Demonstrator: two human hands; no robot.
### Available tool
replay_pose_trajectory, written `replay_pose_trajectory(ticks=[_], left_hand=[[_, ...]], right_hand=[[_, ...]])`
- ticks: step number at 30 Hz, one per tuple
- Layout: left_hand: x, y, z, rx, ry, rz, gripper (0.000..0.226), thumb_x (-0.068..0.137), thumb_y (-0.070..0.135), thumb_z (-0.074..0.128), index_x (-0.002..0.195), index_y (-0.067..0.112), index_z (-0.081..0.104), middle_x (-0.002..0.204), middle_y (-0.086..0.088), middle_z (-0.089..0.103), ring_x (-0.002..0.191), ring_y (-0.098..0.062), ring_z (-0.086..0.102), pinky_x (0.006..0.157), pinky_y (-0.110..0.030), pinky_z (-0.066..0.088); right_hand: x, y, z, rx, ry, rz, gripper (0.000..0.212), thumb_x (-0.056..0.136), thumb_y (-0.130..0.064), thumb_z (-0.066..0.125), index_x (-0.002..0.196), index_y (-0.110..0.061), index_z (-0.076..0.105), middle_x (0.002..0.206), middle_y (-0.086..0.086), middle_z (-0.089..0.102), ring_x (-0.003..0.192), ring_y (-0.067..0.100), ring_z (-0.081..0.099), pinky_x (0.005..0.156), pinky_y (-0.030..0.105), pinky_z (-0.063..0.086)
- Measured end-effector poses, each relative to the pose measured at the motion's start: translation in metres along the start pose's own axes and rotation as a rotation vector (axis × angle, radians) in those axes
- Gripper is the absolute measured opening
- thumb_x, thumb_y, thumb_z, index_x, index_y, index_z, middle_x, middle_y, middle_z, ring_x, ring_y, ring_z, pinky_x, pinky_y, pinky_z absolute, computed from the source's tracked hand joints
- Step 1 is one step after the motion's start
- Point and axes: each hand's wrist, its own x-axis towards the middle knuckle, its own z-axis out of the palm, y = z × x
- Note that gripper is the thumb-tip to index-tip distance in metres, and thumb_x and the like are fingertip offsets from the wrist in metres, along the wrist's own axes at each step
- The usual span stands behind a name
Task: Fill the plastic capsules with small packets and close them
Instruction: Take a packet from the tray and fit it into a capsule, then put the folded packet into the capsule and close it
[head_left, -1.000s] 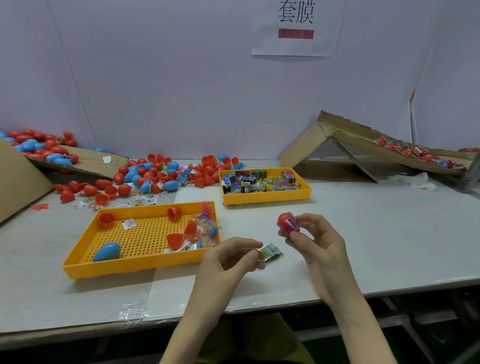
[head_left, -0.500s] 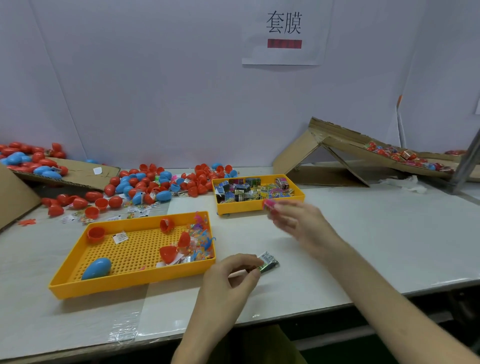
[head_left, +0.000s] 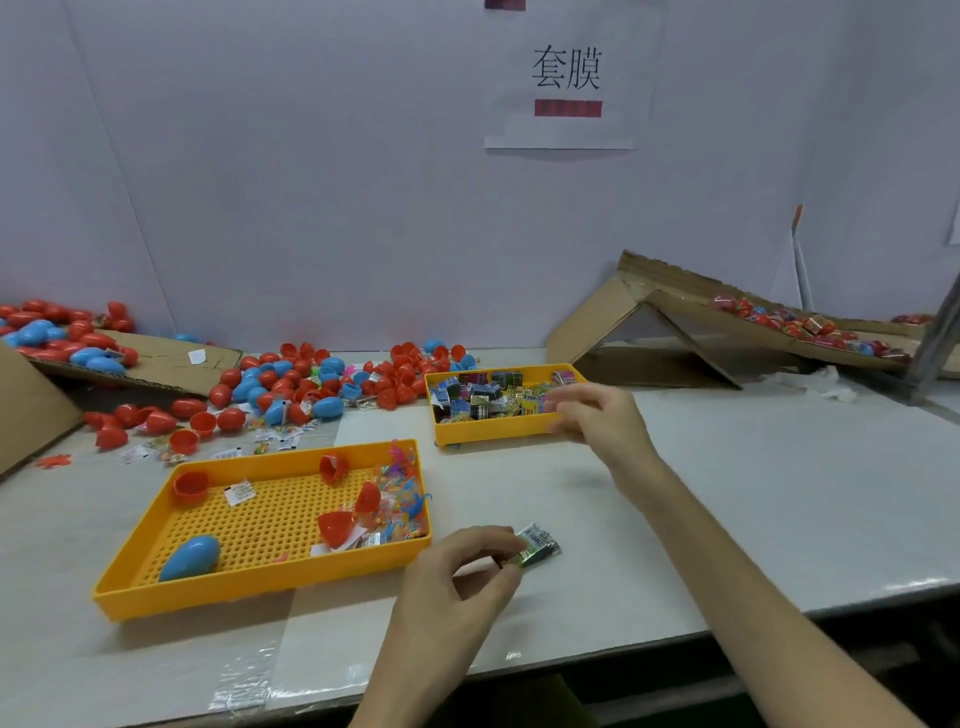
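Note:
My left hand (head_left: 457, 577) rests near the table's front edge and pinches a small green and silver packet (head_left: 537, 545) between thumb and fingers. My right hand (head_left: 597, 415) is blurred at the right end of the small yellow tray (head_left: 493, 436), which is full of small packets (head_left: 483, 400). Its fingers are spread and I see nothing in them. The large yellow tray (head_left: 260, 592) holds a closed blue capsule (head_left: 189, 557), red capsule halves (head_left: 337, 525) and loose toys and packets.
A heap of red and blue capsules (head_left: 291, 384) lies at the back left, some on a cardboard sheet (head_left: 156, 358). A cardboard ramp (head_left: 675, 306) at the back right carries wrapped capsules (head_left: 800, 325). Tape patches mark the front edge.
My right hand held a red capsule near my left hand, then reached out to the small tray; the capsule is no longer visible. My left hand kept the packet and stayed put.

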Motion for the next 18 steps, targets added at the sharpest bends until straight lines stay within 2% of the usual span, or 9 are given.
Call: replay_pose_trajectory(ticks=[1, 3, 6, 8, 10, 13, 18], left_hand=[[0.000, -0.001, 0.001, 0.030, 0.023, 0.005, 0.027, 0.087, 0.002, 0.071, 0.091, 0.028, 0.079, 0.105, 0.015, 0.073, 0.104, 0.003, 0.065, 0.086, -0.014, 0.052], [0.000, -0.003, 0.003, 0.138, 0.069, 0.022, 0.031, 0.087, 0.005, 0.072, 0.099, 0.033, 0.073, 0.112, 0.017, 0.068, 0.108, 0.007, 0.061, 0.088, -0.012, 0.050], [0.001, -0.007, 0.010, 0.284, 0.098, 0.013, 0.041, 0.086, 0.008, 0.072, 0.111, 0.039, 0.060, 0.118, 0.016, 0.061, 0.106, 0.003, 0.058, 0.086, -0.006, 0.044], [0.001, -0.009, 0.016, 0.382, 0.114, 0.029, 0.046, 0.087, 0.010, 0.072, 0.124, 0.033, 0.056, 0.121, 0.013, 0.060, 0.111, -0.001, 0.056, 0.094, -0.010, 0.043], [0.001, -0.010, 0.021, 0.460, 0.144, 0.058, 0.048, 0.088, 0.013, 0.071, 0.130, 0.029, 0.055, 0.122, 0.013, 0.060, 0.116, -0.004, 0.053, 0.100, -0.017, 0.042], [0.001, -0.010, 0.025, 0.514, 0.172, 0.093, 0.042, 0.090, 0.016, 0.069, 0.128, 0.028, 0.057, 0.114, 0.012, 0.063, 0.111, -0.007, 0.053, 0.094, -0.018, 0.043], [-0.001, -0.009, 0.025, 0.492, 0.177, 0.093, 0.036, 0.089, 0.013, 0.070, 0.120, 0.028, 0.061, 0.105, 0.011, 0.064, 0.105, -0.011, 0.056, 0.091, -0.025, 0.047]], right_hand=[[-0.017, 0.005, 0.005, -0.010, -0.039, -0.028, 0.024, 0.096, -0.002, 0.056, 0.090, -0.017, 0.074, 0.090, 0.004, 0.076, 0.068, 0.011, 0.071, 0.060, 0.016, 0.053], [-0.044, 0.010, 0.010, -0.051, -0.070, -0.058, 0.026, 0.095, -0.004, 0.057, 0.085, -0.021, 0.075, 0.080, -0.003, 0.075, 0.064, 0.008, 0.069, 0.056, 0.014, 0.049], [-0.074, 0.019, 0.011, -0.149, -0.055, -0.036, 0.020, 0.091, -0.009, 0.065, 0.084, -0.025, 0.075, 0.076, -0.006, 0.072, 0.066, 0.007, 0.063, 0.062, 0.020, 0.048], [-0.090, 0.028, 0.012, -0.236, -0.087, -0.020, 0.013, 0.088, -0.018, 0.072, 0.086, -0.031, 0.074, 0.075, -0.009, 0.069, 0.068, 0.008, 0.061, 0.068, 0.022, 0.049], [-0.100, 0.032, 0.012, -0.279, -0.112, -0.022, 0.014, 0.083, -0.026, 0.077, 0.089, -0.037, 0.072, 0.075, -0.010, 0.069, 0.067, 0.010, 0.061, 0.067, 0.019, 0.048], [-0.103, 0.032, 0.011, -0.256, -0.132, -0.035, 0.023, 0.078, -0.024, 0.081, 0.094, -0.038, 0.071, 0.079, -0.009, 0.070, 0.067, 0.013, 0.062, 0.066, 0.020, 0.049], [-0.105, 0.030, 0.008, -0.220, -0.204, -0.080, 0.029, 0.076, -0.013, 0.082, 0.095, -0.034, 0.073, 0.074, -0.006, 0.069, 0.062, 0.004, 0.057, 0.064, 0.016, 0.046]])
